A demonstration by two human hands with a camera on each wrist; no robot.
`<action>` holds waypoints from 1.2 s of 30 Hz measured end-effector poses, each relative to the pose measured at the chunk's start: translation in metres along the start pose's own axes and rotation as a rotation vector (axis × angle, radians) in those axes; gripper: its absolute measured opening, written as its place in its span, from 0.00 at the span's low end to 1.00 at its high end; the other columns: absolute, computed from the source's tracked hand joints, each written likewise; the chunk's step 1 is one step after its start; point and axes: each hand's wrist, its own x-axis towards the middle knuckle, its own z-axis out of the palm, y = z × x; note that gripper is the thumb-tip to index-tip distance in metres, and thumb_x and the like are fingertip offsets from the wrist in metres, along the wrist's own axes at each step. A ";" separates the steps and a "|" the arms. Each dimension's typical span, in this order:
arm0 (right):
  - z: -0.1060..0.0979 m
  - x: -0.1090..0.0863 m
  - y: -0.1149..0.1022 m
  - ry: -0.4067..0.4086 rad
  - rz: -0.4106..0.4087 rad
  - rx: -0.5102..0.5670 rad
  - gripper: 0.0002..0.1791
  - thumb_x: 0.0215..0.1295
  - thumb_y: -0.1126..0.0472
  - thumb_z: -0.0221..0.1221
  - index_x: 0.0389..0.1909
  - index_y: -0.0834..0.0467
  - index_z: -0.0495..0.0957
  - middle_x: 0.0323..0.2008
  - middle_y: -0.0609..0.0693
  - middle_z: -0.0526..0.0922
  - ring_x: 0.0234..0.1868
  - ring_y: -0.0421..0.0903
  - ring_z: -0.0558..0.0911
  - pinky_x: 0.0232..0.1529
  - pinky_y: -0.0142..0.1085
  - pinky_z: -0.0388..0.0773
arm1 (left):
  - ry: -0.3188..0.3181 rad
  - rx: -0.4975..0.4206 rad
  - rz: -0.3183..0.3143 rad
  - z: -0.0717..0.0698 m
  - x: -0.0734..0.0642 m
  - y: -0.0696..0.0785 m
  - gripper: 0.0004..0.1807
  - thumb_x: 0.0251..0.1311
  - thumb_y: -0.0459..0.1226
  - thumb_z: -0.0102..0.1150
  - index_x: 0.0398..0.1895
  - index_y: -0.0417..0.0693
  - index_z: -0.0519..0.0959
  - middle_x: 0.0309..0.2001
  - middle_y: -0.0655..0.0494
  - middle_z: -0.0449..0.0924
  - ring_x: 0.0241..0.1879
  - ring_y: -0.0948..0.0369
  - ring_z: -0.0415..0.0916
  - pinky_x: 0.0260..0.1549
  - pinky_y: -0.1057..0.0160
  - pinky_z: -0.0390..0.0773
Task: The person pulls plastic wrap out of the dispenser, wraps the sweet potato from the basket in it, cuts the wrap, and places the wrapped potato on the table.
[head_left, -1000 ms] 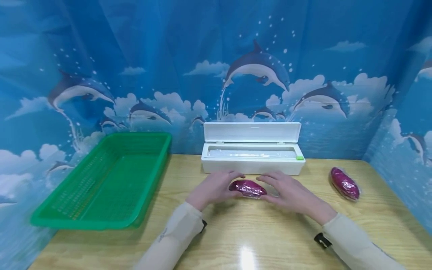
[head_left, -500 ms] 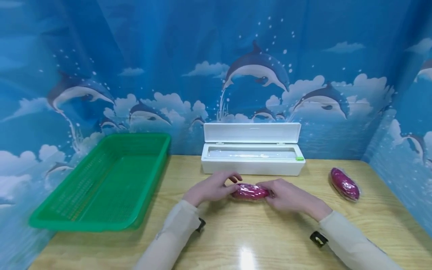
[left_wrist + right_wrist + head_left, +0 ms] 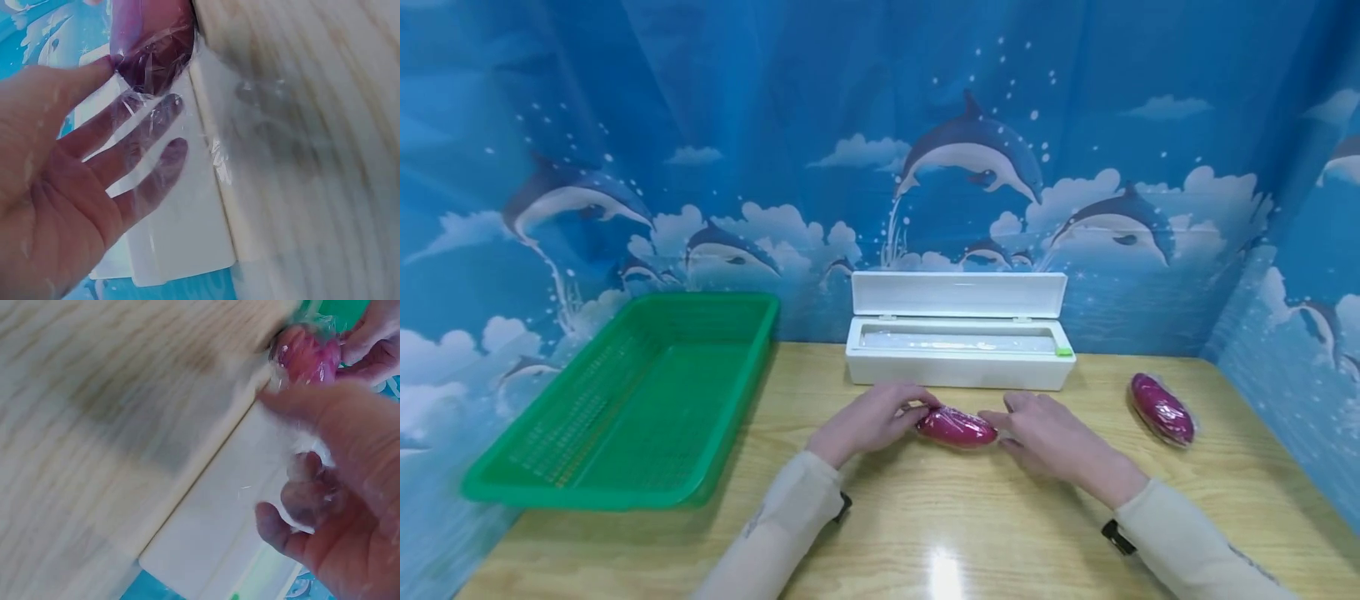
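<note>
A purple sweet potato in clear plastic film lies on the table between the two hands. My left hand pinches its left end with the thumb and a finger. In the left wrist view, loose film stretches over that hand's other fingers, which are spread below the sweet potato. My right hand is at the right end, thumb extended toward the film. In the right wrist view, the other fingers of this hand are loosely bent, with film near them. Whether the right thumb touches the sweet potato is unclear.
Just behind the hands stands a white cling film box, lid raised, with a green slider at its right end. Another wrapped purple sweet potato lies at the right. A green basket stands at the left. A dolphin-print curtain hangs behind.
My right hand has gone from gripping the right end to a looser, straighter pose there. The left fingers have closed onto the left end, and the sweet potato has tilted slightly, its right end nearer.
</note>
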 end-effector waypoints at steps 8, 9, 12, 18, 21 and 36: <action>0.004 0.009 -0.004 0.021 0.074 0.141 0.21 0.59 0.73 0.65 0.54 0.59 0.85 0.41 0.53 0.89 0.38 0.47 0.87 0.41 0.40 0.87 | -0.037 0.025 -0.052 0.003 -0.001 0.002 0.26 0.61 0.36 0.70 0.64 0.55 0.77 0.61 0.58 0.82 0.60 0.60 0.80 0.63 0.59 0.79; 0.004 0.010 -0.005 0.000 0.090 0.211 0.23 0.58 0.74 0.64 0.57 0.62 0.83 0.47 0.57 0.89 0.42 0.50 0.88 0.44 0.42 0.87 | -0.036 0.023 -0.053 0.004 -0.001 0.002 0.26 0.62 0.36 0.70 0.64 0.55 0.77 0.61 0.57 0.82 0.60 0.60 0.80 0.62 0.60 0.79; 0.004 0.016 -0.009 -0.051 0.120 0.397 0.30 0.55 0.73 0.60 0.63 0.69 0.76 0.57 0.63 0.84 0.49 0.53 0.87 0.50 0.44 0.86 | -0.039 -0.015 -0.058 0.005 -0.003 -0.001 0.26 0.62 0.36 0.69 0.64 0.55 0.76 0.60 0.57 0.82 0.57 0.60 0.82 0.59 0.61 0.81; 0.009 0.027 -0.008 -0.091 0.171 0.608 0.29 0.65 0.53 0.67 0.64 0.61 0.77 0.52 0.54 0.87 0.46 0.41 0.84 0.48 0.37 0.84 | -0.040 -0.074 -0.051 0.004 -0.004 -0.005 0.25 0.63 0.37 0.69 0.64 0.55 0.77 0.61 0.56 0.82 0.55 0.61 0.83 0.56 0.63 0.82; 0.015 0.030 -0.003 -0.107 0.205 0.677 0.25 0.65 0.49 0.68 0.60 0.56 0.81 0.50 0.51 0.88 0.45 0.39 0.84 0.48 0.37 0.83 | -0.052 -0.077 -0.057 0.003 -0.006 -0.008 0.26 0.63 0.37 0.68 0.65 0.55 0.77 0.62 0.56 0.82 0.57 0.60 0.82 0.57 0.63 0.82; 0.022 0.027 0.002 -0.173 0.140 0.804 0.26 0.65 0.49 0.67 0.61 0.56 0.82 0.55 0.54 0.88 0.45 0.39 0.86 0.45 0.31 0.83 | 0.068 0.014 -0.126 -0.004 -0.006 -0.013 0.09 0.63 0.33 0.66 0.46 0.52 0.86 0.45 0.56 0.88 0.46 0.61 0.83 0.51 0.61 0.83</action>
